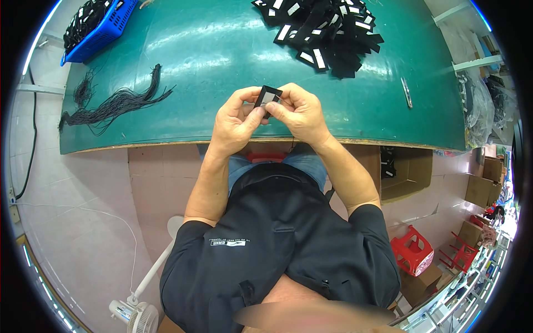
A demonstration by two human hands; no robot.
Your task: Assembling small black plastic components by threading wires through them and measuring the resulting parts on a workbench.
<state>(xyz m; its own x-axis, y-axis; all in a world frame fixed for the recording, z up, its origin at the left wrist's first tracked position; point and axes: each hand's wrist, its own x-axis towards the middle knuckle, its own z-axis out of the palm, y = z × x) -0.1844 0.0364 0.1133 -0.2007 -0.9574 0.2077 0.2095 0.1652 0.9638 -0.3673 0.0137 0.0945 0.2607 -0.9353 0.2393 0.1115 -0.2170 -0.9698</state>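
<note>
Between my two hands, just above the near part of the green table, is a small flat black piece with a white rectangular patch. My left hand pinches its left side, thumb on the face. My right hand closes on its right side, with the thumb near the patch. The fingers hide its lower part. A thin dark cord seems to hang below my right hand at the table edge. Ahead lies a heap of similar black pieces. On the left rests a bundle of thin black cords.
A blue basket with black items stands at the far left corner. A slim metallic tool lies on the right. Below the table edge are an open cardboard box, a red stool and a white fan.
</note>
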